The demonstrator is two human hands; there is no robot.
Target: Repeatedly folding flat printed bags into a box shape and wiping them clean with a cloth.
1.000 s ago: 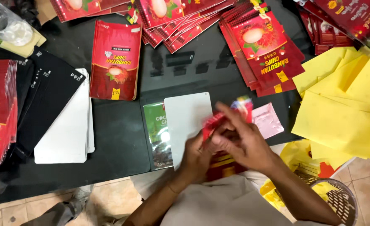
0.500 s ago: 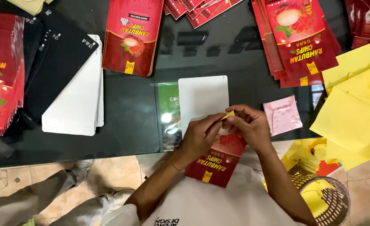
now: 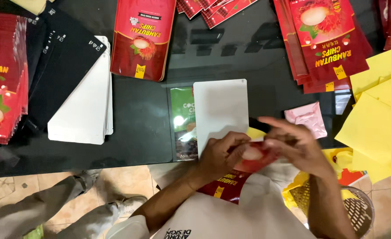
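At the near edge of the black table (image 3: 151, 124), a red pouch (image 3: 244, 168) is being gripped by both the left hand (image 3: 220, 155) and right hand (image 3: 299, 148); its mouth is seemingly being opened, calling for steady fingers.

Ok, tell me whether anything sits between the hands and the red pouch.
Nothing visible does. The left hand and the right hand both already grip the red pouch at its top edge, over the table edge. The white pouch lies just behind it, flat on the table.

Red pouches (image 3: 143, 37) around white pouch (image 3: 220, 108)
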